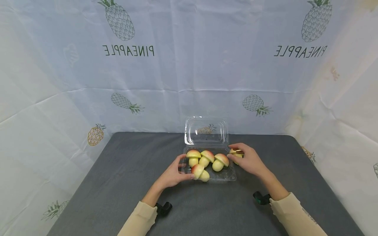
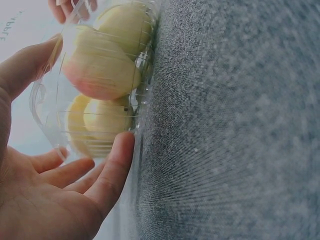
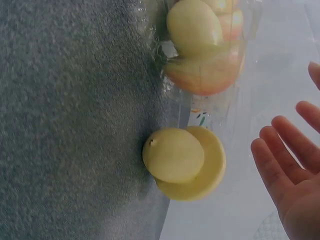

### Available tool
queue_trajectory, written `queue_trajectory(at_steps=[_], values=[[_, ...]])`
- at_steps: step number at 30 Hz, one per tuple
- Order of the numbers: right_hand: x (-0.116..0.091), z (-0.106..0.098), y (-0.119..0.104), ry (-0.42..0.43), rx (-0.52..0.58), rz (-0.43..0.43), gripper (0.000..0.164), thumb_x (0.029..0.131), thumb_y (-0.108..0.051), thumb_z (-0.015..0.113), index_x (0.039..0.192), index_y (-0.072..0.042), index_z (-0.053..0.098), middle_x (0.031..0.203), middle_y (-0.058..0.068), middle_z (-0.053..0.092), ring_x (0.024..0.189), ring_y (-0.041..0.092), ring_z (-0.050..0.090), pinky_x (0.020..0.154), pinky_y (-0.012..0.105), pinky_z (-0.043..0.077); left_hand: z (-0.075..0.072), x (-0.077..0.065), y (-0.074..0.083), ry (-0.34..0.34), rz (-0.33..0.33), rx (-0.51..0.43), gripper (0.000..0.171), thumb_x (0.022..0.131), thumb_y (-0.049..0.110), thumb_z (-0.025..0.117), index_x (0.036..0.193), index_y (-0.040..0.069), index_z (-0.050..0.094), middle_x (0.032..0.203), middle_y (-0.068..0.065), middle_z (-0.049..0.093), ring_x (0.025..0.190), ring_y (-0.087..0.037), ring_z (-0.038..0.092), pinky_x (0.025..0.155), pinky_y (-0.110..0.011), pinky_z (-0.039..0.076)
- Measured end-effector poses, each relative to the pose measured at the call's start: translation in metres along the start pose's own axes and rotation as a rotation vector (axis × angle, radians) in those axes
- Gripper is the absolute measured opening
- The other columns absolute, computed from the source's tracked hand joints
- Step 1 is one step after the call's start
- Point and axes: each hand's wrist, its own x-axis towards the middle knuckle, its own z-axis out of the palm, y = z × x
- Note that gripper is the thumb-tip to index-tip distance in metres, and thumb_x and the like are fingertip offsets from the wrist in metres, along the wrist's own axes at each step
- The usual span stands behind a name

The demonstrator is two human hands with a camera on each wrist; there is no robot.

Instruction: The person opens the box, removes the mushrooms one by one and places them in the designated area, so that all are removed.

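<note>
Grey tabletop (image 1: 141, 157) before pineapple-printed sheeting (image 1: 206, 65), left hand (image 1: 172, 174) against clear container (image 1: 225, 176), right hand (image 1: 250, 160) beside mushroom-shaped piece (image 3: 173, 156), both loosely spread.

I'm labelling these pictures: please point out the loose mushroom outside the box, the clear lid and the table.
Loose mushroom (image 3: 181, 161): right wrist view, on its stem.
Clear lid (image 1: 206, 131): head view, middle of its panel.
Table (image 1: 206, 203): head view, on its bare dark top.
</note>
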Motion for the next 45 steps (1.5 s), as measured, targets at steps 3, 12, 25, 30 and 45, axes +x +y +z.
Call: queue_trajectory(at_steps=[3, 12, 25, 30, 45], values=[[0.001, 0.003, 0.000, -0.009, -0.003, -0.002, 0.047, 0.097, -0.027, 0.073, 0.134, 0.000, 0.062, 0.130, 0.022, 0.062, 0.122, 0.040, 0.057, 0.101, 0.057, 0.047, 0.000, 0.000, -0.001, 0.005, 0.004, 0.002, 0.099, 0.085, 0.037, 0.085, 0.160, 0.012, 0.026, 0.156, -0.022, 0.035, 0.116, -0.033, 0.063, 0.085, -0.044, 0.056], [0.002, 0.012, -0.004, -0.030, -0.030, -0.017, 0.048, 0.095, -0.026, 0.075, 0.134, 0.001, 0.063, 0.130, 0.022, 0.062, 0.119, 0.044, 0.059, 0.100, 0.058, 0.048, -0.001, 0.001, -0.002, -0.002, 0.015, -0.007, 0.100, 0.085, 0.039, 0.085, 0.160, 0.013, 0.025, 0.159, -0.019, 0.032, 0.115, -0.033, 0.063, 0.083, -0.043, 0.057], [0.006, 0.026, 0.005, -0.044, -0.135, -0.031, 0.047, 0.095, -0.025, 0.075, 0.133, -0.001, 0.064, 0.129, 0.017, 0.063, 0.115, 0.039, 0.058, 0.092, 0.057, 0.050, 0.000, 0.001, -0.003, 0.004, 0.005, -0.006, 0.099, 0.085, 0.037, 0.085, 0.160, 0.013, 0.025, 0.158, -0.020, 0.033, 0.114, -0.034, 0.064, 0.082, -0.043, 0.057], [0.006, 0.031, 0.005, -0.045, -0.138, -0.032, 0.046, 0.095, -0.025, 0.075, 0.133, -0.001, 0.064, 0.130, 0.015, 0.064, 0.115, 0.037, 0.059, 0.090, 0.056, 0.049, 0.000, 0.001, -0.002, -0.003, -0.002, -0.004, 0.099, 0.085, 0.039, 0.085, 0.160, 0.014, 0.025, 0.159, -0.019, 0.032, 0.115, -0.032, 0.063, 0.081, -0.041, 0.057], [0.006, 0.042, 0.007, -0.048, -0.187, -0.010, 0.047, 0.093, -0.028, 0.077, 0.131, -0.004, 0.066, 0.131, 0.015, 0.062, 0.122, 0.038, 0.056, 0.095, 0.056, 0.047, 0.000, 0.001, -0.002, -0.003, -0.003, -0.018, 0.099, 0.085, 0.039, 0.085, 0.160, 0.014, 0.025, 0.157, -0.020, 0.034, 0.111, -0.029, 0.065, 0.078, -0.039, 0.056]])
